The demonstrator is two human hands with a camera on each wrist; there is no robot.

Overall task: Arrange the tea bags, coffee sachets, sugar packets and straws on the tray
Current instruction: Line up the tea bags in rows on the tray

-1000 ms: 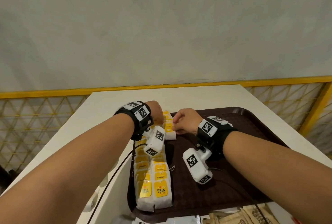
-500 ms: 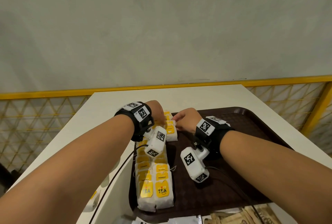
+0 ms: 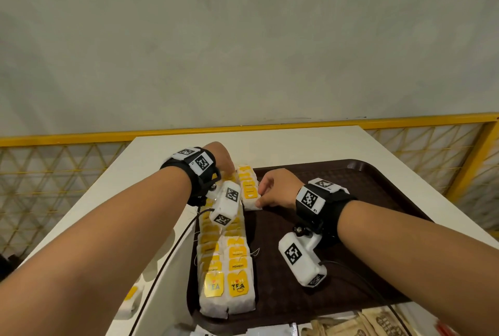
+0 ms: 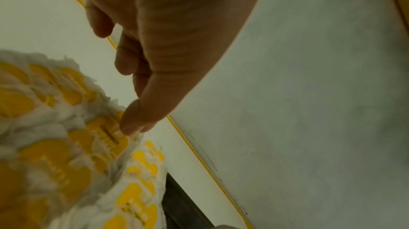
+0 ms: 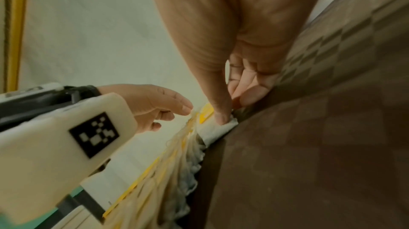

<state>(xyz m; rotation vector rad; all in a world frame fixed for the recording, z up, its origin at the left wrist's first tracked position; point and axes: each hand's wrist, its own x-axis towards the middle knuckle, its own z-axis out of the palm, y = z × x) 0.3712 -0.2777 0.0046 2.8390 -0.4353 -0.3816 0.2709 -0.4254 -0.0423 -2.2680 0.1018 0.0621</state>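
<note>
On the white worktop the dark brown plastic tray carried two rows of white tea bags with yellow tags, whose far end bags had slid closer into line since a second ago, the right hand pinching one, the left hand pressing with released grip.

A white table stands against a plain grey-green wall — yellow lattice railing running behind it.

one tray, two rows of tea bags
</note>
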